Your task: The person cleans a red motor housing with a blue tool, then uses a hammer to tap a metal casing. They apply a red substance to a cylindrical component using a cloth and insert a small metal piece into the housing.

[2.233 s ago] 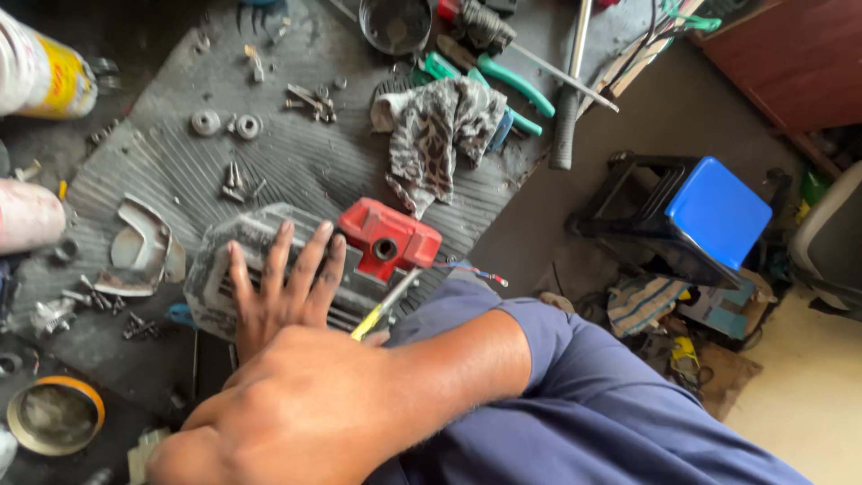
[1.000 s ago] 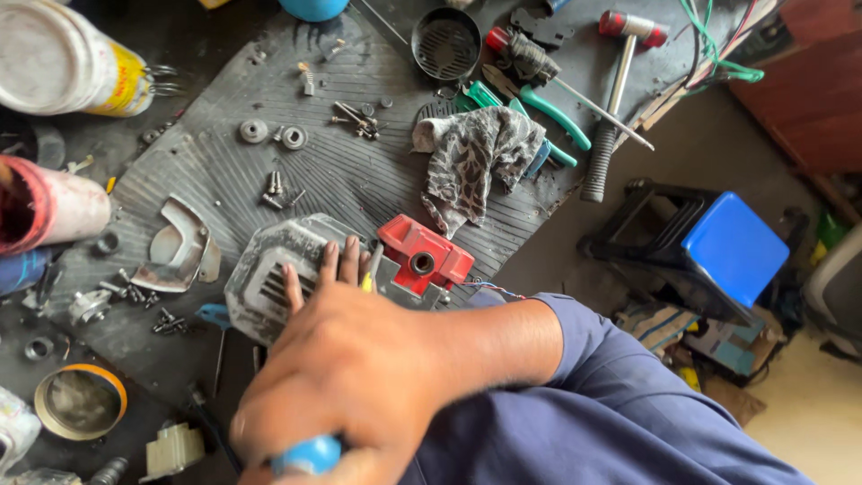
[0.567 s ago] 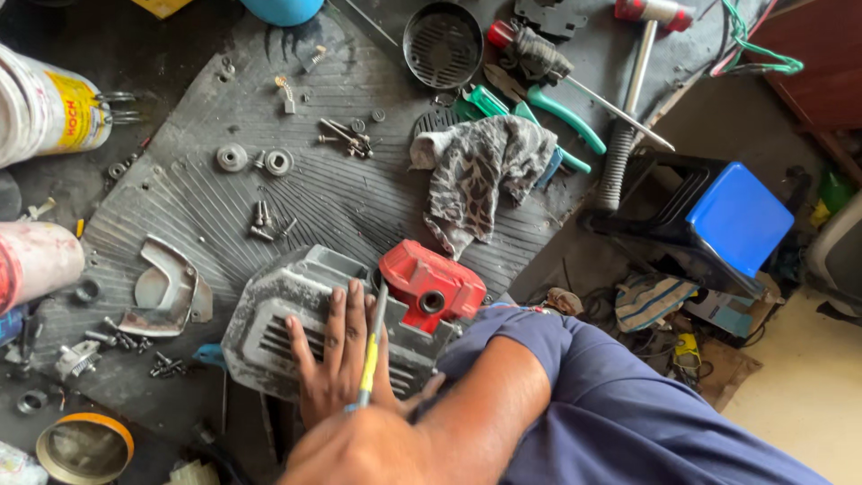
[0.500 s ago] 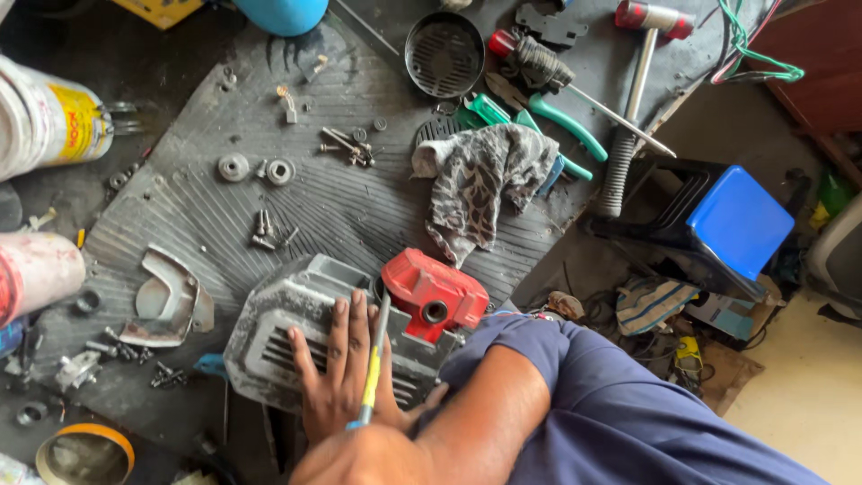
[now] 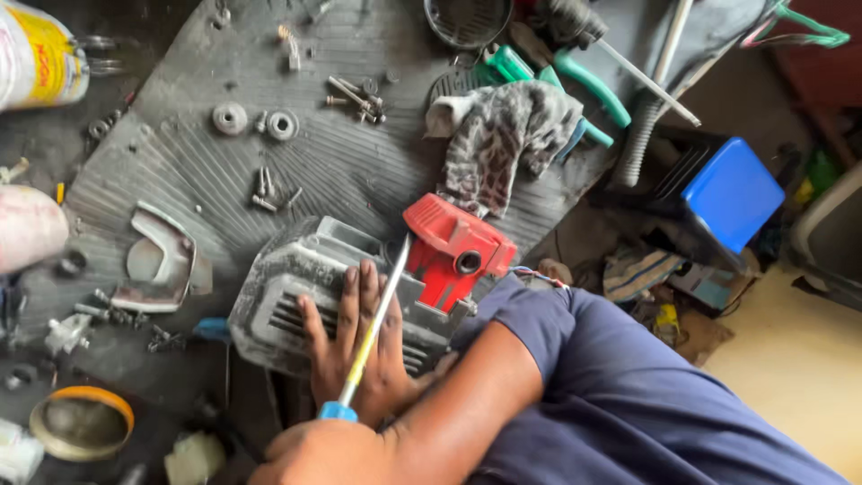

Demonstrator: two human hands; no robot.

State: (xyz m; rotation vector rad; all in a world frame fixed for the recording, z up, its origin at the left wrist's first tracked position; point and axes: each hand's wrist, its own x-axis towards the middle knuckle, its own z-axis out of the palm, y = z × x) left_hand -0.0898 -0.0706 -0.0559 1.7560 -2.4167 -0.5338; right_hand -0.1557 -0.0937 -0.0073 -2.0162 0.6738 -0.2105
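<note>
Pressing flat, fingers spread, the left hand [image 5: 359, 346] steadies the grey ribbed metal engine housing [image 5: 296, 301]; the right hand [image 5: 328, 454] grips a yellow-shafted, blue-collared screwdriver [image 5: 373, 332], its long axis running over the left hand toward the housing's red plastic cover [image 5: 453, 251].

Your ribbed rubber mat [image 5: 359, 171] covers dark worktop [image 5: 54, 135]. On mat: grey engine housing [image 5: 296, 287] with red cover [image 5: 449, 247], near front edge. Two round washers [image 5: 256, 121] side by side, upper left. Loose bolts [image 5: 359, 94] near top; smaller screws [image 5: 269, 189] mid-mat. Patterned rag [image 5: 503, 148] at right, touching green-handled pliers [image 5: 575, 85]. Curved grey bracket [image 5: 162, 260] at mat's left edge. Round mesh strainer [image 5: 467, 18] at top. Off mat on worktop: yellow-labelled can [image 5: 40, 54] lying on side, orange-rimmed tin [image 5: 81, 422], scattered small parts [image 5: 81, 319].
</note>
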